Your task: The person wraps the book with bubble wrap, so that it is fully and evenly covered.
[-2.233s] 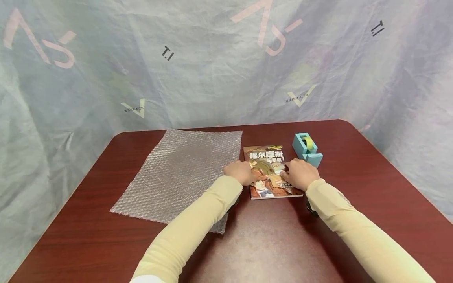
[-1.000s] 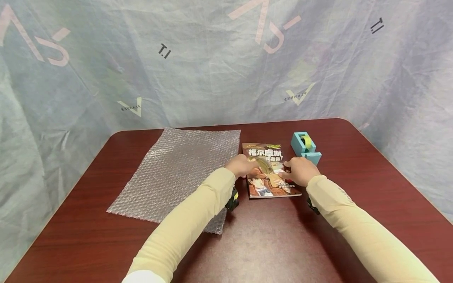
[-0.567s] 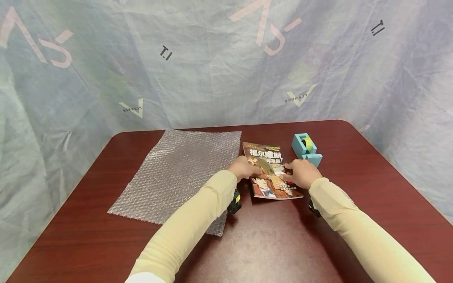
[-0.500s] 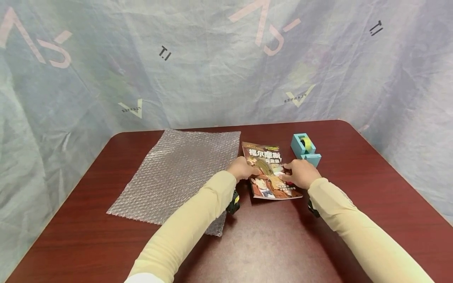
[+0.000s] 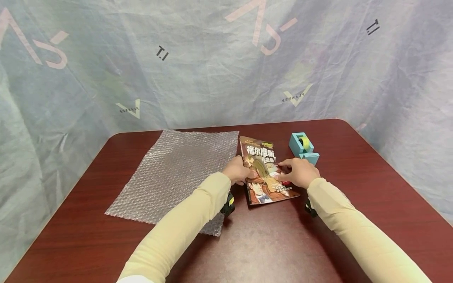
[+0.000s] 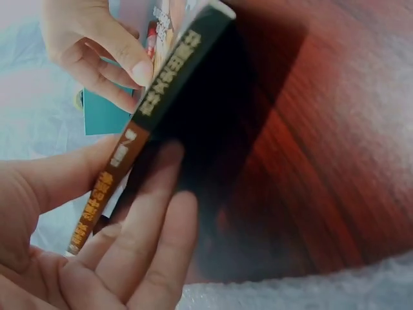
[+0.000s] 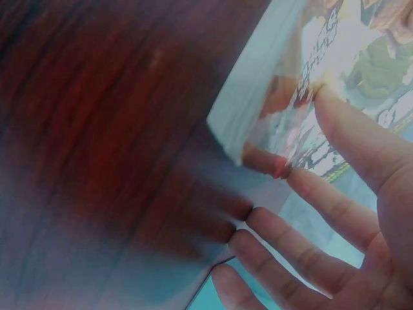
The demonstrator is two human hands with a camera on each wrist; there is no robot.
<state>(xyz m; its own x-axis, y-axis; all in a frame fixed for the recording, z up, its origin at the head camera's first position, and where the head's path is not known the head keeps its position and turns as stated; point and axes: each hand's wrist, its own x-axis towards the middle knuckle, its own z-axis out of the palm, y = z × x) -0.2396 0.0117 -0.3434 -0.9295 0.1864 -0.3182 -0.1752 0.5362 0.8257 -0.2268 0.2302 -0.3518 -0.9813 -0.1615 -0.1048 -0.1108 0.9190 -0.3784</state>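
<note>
A paperback book [image 5: 260,156] with an illustrated cover and white Chinese title lies tilted on the table, its spine side raised. My left hand [image 5: 236,171] grips the spine edge; in the left wrist view, its thumb [image 6: 71,174] presses the cover and the other fingers curl beneath the spine. At the opposite edge is my right hand [image 5: 301,173], its fingers spread. The right wrist view has that thumb [image 7: 348,129] on the cover and the index fingertip by the page edges, while the remaining fingertips rest on the tabletop.
A sheet of bubble wrap [image 5: 177,169] lies flat left of the book, its right border close to the left hand. Just beyond the right hand stands a light-blue tape dispenser [image 5: 300,144] with yellow-green tape. A grey printed cloth [image 5: 212,78] hangs behind the dark red table [image 5: 70,220].
My left hand has taken hold of the book's spine side and lifted it, so the book tilts and has turned slightly. The right hand has stayed at the far edge.
</note>
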